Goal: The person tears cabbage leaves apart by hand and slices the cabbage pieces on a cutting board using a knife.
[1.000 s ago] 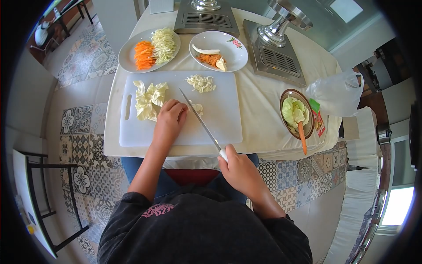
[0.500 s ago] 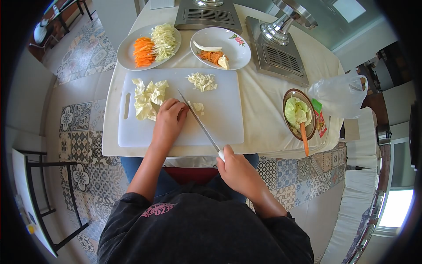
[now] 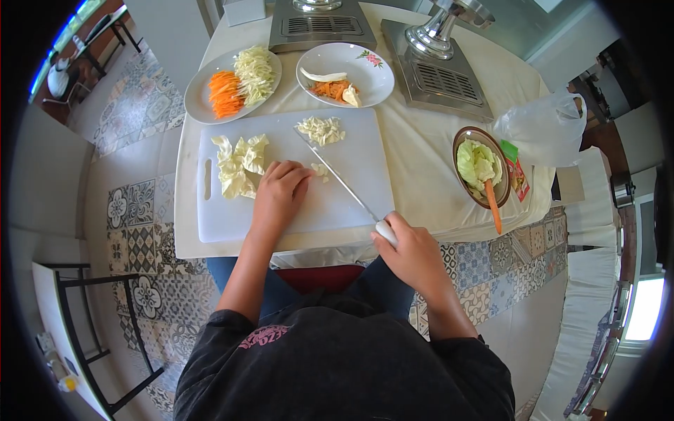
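My right hand [image 3: 414, 254] is closed around the white handle of a kitchen knife [image 3: 342, 180], whose long blade slants up and left over the white cutting board [image 3: 337, 210]. Left of the blade, my left hand [image 3: 282, 188] is closed, its fingers curled together at some small cut cabbage pieces [image 3: 321, 170] and partly covering them. Torn pale cabbage leaves [image 3: 239, 165] lie beside that hand, towards the board's handle slot. Near the knife tip, at the board's far edge, sits a small pile of chopped cabbage [image 3: 321, 130].
Beyond the board stand a plate [image 3: 200, 105] of shredded carrot and cabbage and a flowered bowl [image 3: 382, 77] with vegetable bits. On the right are a brown-rimmed bowl [image 3: 458, 184] with cabbage and a carrot, and a plastic bag [image 3: 540, 130]. Metal stands [image 3: 449, 84] occupy the back.
My right hand has drawn the knife away from my left hand, to the right and towards me. My left fingertips have moved right onto the small cut pieces. The view has shifted slightly.
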### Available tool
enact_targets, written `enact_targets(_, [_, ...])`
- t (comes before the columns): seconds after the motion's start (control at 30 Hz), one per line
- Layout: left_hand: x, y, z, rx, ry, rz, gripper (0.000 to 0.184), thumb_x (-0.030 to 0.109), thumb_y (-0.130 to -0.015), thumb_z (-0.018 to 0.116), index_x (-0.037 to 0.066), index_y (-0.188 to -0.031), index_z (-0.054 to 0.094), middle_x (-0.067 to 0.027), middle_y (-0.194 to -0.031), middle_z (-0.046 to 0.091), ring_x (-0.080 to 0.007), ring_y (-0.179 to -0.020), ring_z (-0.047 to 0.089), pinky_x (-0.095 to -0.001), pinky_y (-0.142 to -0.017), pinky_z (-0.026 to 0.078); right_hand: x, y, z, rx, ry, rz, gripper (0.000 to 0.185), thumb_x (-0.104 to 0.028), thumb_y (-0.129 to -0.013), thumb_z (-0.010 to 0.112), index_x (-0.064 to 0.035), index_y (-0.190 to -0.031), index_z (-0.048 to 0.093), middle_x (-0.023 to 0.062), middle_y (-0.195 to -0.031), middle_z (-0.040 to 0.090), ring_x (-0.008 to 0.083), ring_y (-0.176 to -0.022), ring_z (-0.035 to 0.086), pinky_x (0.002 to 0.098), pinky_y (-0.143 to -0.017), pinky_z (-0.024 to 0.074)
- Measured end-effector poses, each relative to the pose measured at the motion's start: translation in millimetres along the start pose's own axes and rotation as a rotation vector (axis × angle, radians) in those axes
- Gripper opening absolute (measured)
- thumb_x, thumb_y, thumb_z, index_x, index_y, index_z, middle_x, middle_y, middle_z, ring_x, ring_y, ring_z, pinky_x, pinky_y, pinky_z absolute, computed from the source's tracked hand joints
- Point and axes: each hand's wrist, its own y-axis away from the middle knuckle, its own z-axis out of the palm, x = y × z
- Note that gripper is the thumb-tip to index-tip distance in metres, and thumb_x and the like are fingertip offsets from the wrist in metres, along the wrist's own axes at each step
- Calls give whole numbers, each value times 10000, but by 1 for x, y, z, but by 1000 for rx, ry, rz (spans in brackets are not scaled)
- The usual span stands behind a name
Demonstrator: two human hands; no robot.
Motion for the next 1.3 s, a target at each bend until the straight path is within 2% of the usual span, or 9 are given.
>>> enact_targets(0.17, [9,-1,-6,137,-7,-69,162,79,-774,746,57,-920,679,-87,-891,657,-302,-852,607,-395,-767,491,14,-2,-2,114,67,-3,232,-260,-833,690,-82,-931,579,143,-760,672,390,-724,648,479,-626,493])
enact_targets(0.27, [35,-4,-6,170,-32,-23,263,168,-719,817,55,-904,667,-79,-853,649,-294,-826,603,-391,-750,483,19,-2,7,181,100,-15,220,-209,-790,727,-90,-932,608,123,-813,680,359,-759,657,444,-644,504])
enact_targets(0.37, [56,-2,9,129,-58,38,356,166,-639,881,58,-907,673,-74,-816,626,-268,-788,596,-373,-714,487,18,-1,15,204,138,4,221,-189,-770,735,-101,-924,603,109,-834,679,348,-776,659,446,-644,509])
enact_targets(0.47, [58,3,28,107,-25,-13,397,197,-611,900,61,-898,661,-54,-774,594,-257,-756,576,-372,-692,474,16,1,19,204,164,13,229,-192,-772,726,-111,-940,593,99,-815,662,344,-767,658,451,-639,512])
enact_targets(0.6, [54,5,38,119,58,-137,242,175,-708,833,39,-843,684,-75,-733,628,-271,-724,585,-390,-677,480,15,5,17,161,200,13,250,-202,-780,709,-126,-983,584,94,-791,638,338,-753,656,457,-632,515])
enact_targets(0.7, [48,2,40,145,78,-151,142,115,-741,800,34,-809,705,-87,-715,640,-274,-696,583,-389,-663,483,17,7,12,151,209,6,249,-198,-778,707,-127,-984,585,99,-794,641,341,-753,656,459,-631,513])
enact_targets(0.83, [35,-4,40,164,60,-186,113,95,-749,784,26,-793,707,-94,-731,652,-283,-710,586,-388,-678,484,16,11,5,144,217,18,238,-192,-774,705,-123,-971,588,102,-791,645,345,-745,656,461,-630,510])
enact_targets(0.93, [30,-9,38,142,49,-200,105,87,-751,778,23,-793,706,-96,-736,654,-286,-721,590,-389,-692,486,14,13,1,155,199,57,191,-205,-781,721,-114,-902,605,101,-781,663,349,-756,651,448,-632,496])
enact_targets(1.3, [22,-18,35,120,61,-246,99,88,-771,758,23,-821,702,-105,-729,651,-304,-740,600,-396,-710,490,25,58,-55,81,128,160,272,-183,-699,795,-76,-899,645,126,-797,678,340,-722,655,387,-621,494])
